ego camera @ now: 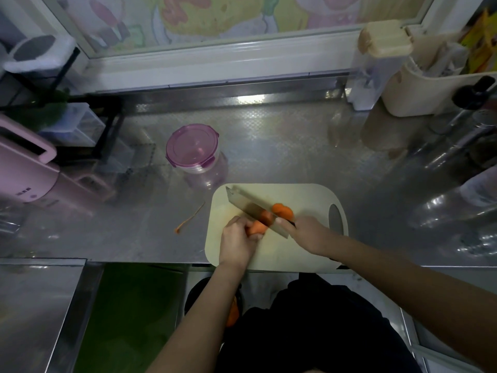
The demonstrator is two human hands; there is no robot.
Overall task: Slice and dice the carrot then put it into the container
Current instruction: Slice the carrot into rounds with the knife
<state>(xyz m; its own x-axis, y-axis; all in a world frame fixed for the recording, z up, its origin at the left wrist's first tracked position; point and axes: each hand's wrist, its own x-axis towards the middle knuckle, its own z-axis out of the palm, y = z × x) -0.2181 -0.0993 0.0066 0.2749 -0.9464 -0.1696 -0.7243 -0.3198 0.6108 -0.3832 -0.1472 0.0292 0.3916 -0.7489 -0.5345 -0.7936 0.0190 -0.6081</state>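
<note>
- Nearest, the left hand [236, 243] has its fingers [238, 222] curled round the near end of the carrot [282, 210].
- On the cutting board [304, 195] the carrot lies flat, with its long axis from 8 o'clock to 2 o'clock and the free end pointing to 2 o'clock.
- At 3 o'clock of it, the right hand [306, 232] grips the knife [250, 204]; the blade crosses the carrot just beside the left fingers, tip toward 10 o'clock.
- At 10 o'clock from the board, the container [192, 146] stands on the surface [282, 146], lid on.
</note>
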